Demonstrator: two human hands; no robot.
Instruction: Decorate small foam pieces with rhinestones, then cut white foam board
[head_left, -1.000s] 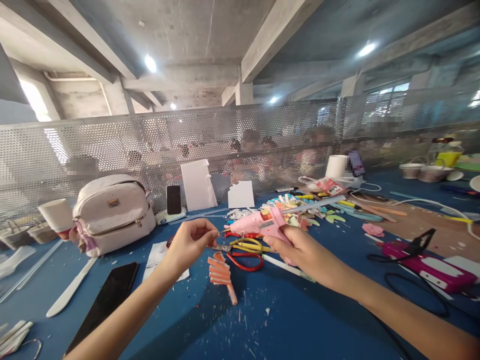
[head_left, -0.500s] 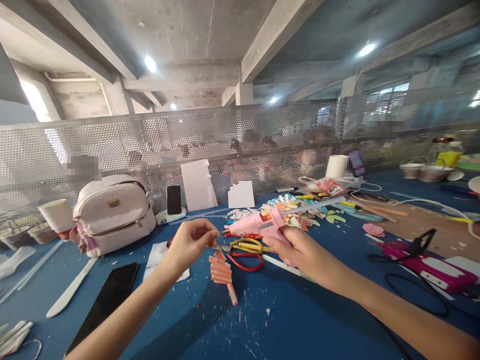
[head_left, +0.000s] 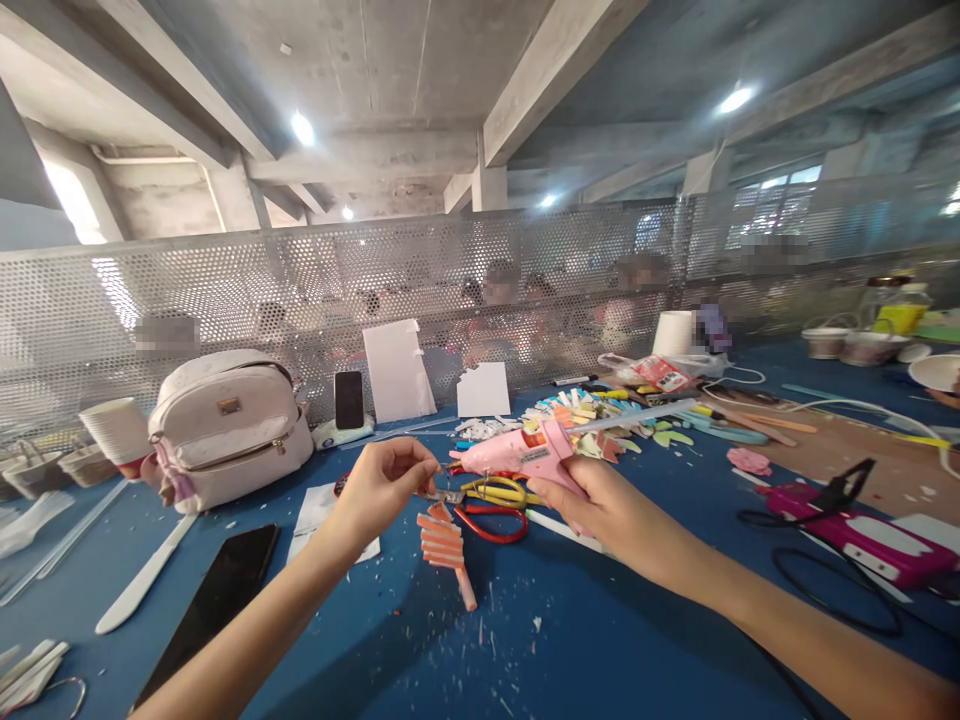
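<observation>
My right hand (head_left: 592, 500) is wrapped round a pink hot glue gun (head_left: 517, 450), which has a clear glue stick (head_left: 637, 415) running out of its back. The nozzle points left, close to the fingertips of my left hand (head_left: 394, 475). That hand is closed in a pinch; whatever it holds is too small to make out. Below the pinch lies a piece made of orange strips (head_left: 442, 540) with a short stem. Scissors with red handles (head_left: 495, 525) and a yellow-handled tool (head_left: 499, 490) lie on the blue table behind and beside it.
A white backpack (head_left: 225, 430) and a black phone (head_left: 214, 600) are on the left. Coloured scraps (head_left: 577, 410) are heaped beyond the glue gun. On the right sit a magenta device (head_left: 855, 530) with a black cable and a brown board (head_left: 862, 445). A perforated metal screen (head_left: 322, 270) stands behind.
Both hands and the glue gun are almost where they were. At the far right edge, another person's hand and a white bowl have come further into view.
</observation>
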